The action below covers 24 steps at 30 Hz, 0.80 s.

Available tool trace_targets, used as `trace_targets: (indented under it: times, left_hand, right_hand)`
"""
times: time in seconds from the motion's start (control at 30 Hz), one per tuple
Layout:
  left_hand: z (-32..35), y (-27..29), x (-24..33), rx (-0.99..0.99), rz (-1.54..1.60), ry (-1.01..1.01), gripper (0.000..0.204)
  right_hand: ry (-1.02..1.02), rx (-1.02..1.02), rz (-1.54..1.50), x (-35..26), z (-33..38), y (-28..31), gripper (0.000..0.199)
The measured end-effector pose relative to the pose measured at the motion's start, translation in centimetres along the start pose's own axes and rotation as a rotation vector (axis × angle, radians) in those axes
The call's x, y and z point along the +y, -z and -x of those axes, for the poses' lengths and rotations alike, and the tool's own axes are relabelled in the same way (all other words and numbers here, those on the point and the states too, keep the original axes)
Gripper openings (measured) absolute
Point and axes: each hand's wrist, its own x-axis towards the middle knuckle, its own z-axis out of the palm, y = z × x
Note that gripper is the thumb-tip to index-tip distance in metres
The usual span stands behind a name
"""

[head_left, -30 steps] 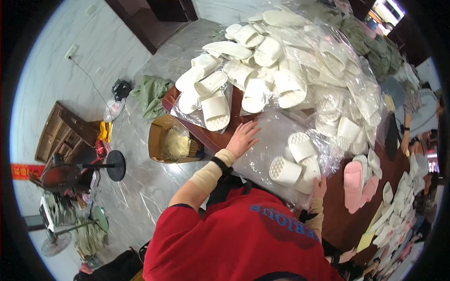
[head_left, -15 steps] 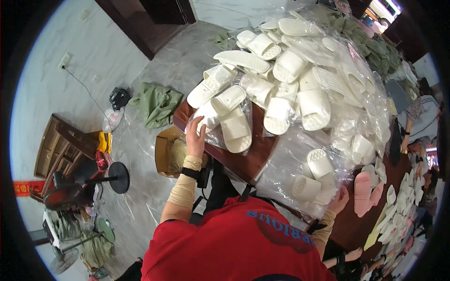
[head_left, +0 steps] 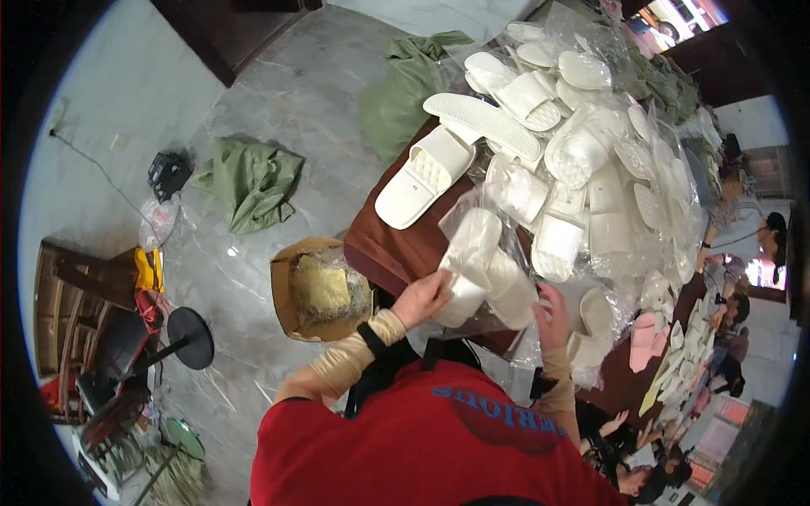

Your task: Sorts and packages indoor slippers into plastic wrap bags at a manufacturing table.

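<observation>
The left hand closes its fingers on a bagged pair of white slippers, the right hand curled on the film beside it; the slick plastic could slip, spilling the pair beneath the fingertips onto the brown table.

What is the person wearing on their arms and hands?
Both forearms are covered by snug tan sleeves that end at the wrists. The left hand is bare, with a black band around its wrist. The right hand is bare too, with no glove. Above the sleeves there is a red shirt with blue lettering, and dark straps cross it.
</observation>
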Motion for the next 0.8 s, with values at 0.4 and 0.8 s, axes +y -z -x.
trace_targets:
  times: [0.4,0.8]
  left_hand:
    - [-12.6,11.0,-4.2,0.484,-0.296,0.010,0.063]
    - [-13.0,7.9,-3.7,0.231,-0.030,0.088,0.033]
  right_hand:
    - [-0.064,-0.124,0.249,-2.8,-6.2,-8.4,0.031]
    - [0.049,0.131,-0.344,-10.3,-0.6,-3.1,0.011]
